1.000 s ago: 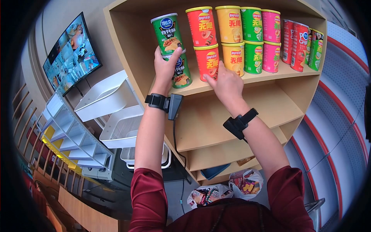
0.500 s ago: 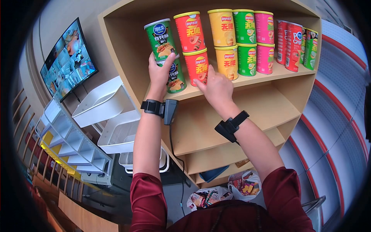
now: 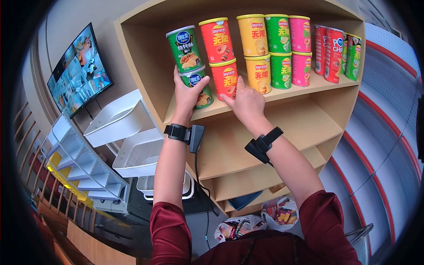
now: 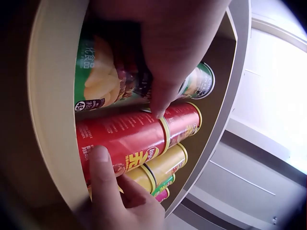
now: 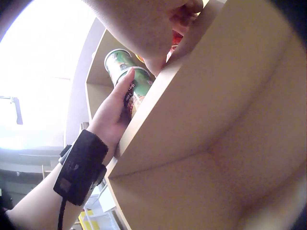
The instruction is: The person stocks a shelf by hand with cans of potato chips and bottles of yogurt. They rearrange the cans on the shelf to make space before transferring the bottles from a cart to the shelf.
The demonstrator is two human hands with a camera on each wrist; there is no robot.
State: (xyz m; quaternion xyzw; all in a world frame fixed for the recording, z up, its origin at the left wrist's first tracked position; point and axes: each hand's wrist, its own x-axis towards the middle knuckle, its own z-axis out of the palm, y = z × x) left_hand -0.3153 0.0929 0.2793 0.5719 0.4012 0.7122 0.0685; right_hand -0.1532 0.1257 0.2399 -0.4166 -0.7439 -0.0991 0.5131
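Two green potato chip cans stand stacked at the left of the shelf. My left hand [image 3: 187, 95] grips the lower green can [image 3: 202, 98], its thumb across the front; the upper green can [image 3: 184, 48] sits on top. Right beside them is a stack of two red chip cans, the upper red can [image 3: 217, 40] above the lower red can [image 3: 224, 79]. My right hand [image 3: 248, 102] holds the lower red can near its base, with the thumb [image 4: 100, 165] on the front and the fingers curled at its right side.
Right of a gap stand stacked yellow cans [image 3: 259, 74], green cans [image 3: 281, 70] and pink cans [image 3: 301, 70], then slimmer red cans [image 3: 333, 57]. The shelf [image 3: 274, 117] has lower boards. A white cart [image 3: 119, 119] stands left; bags of snacks [image 3: 280, 214] lie below.
The red stack has shifted left toward the green stack, widening the gap to the yellow cans, with my right hand on it. My left hand has slid down onto the lower green can.
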